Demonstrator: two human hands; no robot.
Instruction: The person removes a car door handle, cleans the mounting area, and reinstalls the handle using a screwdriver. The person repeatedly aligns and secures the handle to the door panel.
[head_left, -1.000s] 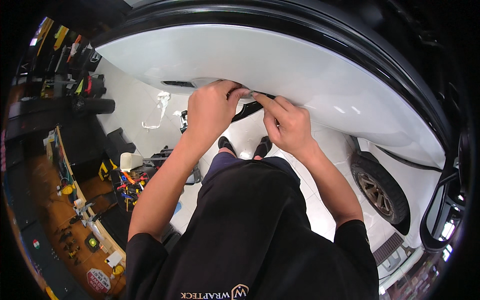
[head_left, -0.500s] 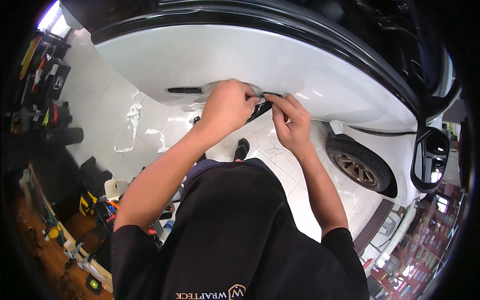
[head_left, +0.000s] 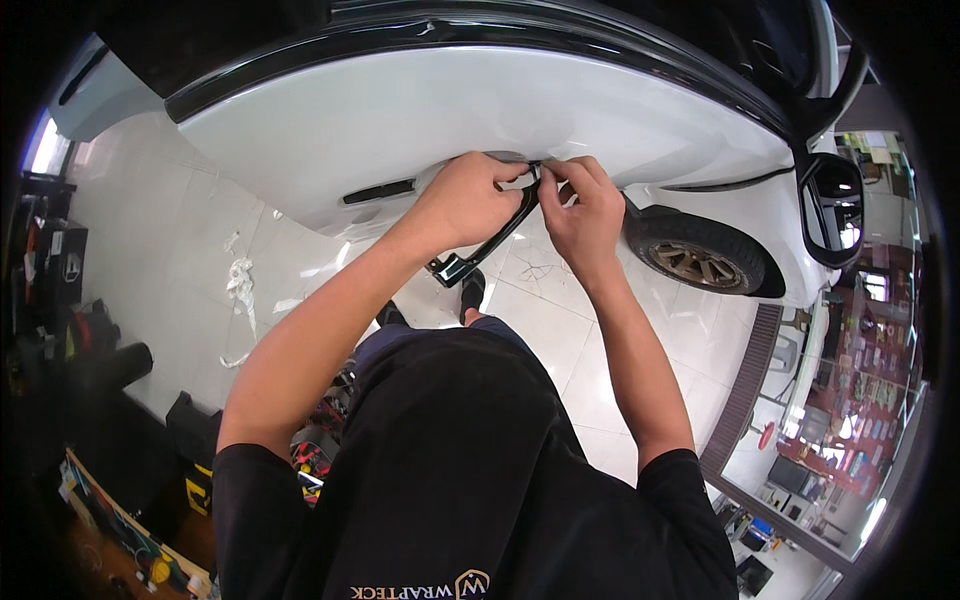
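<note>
In front of me is the white car door [head_left: 300,120], which has a dark slot [head_left: 380,191] in its panel. A black door handle [head_left: 490,243] sticks out from the door, slanting toward my feet. Its far end lies between my hands at the panel. My right hand [head_left: 585,215] is closed, thumb and forefinger pinching at that end. Close beside it, my left hand [head_left: 465,200] is closed too, fingertips bent in at the same spot. What the left fingertips hold is too small to make out, and that hand hides part of the door.
To the right are the front wheel [head_left: 700,255] and the side mirror [head_left: 832,208]. Crumpled white scraps [head_left: 240,285] lie on the tiled floor [head_left: 560,310] at left. Tools [head_left: 318,450] sit by my left arm, and a wooden-edged bench [head_left: 130,530] stands at lower left.
The view has shifted, and more of the black handle shows below my left hand, swung out toward me. Both hands stay together at its far end.
</note>
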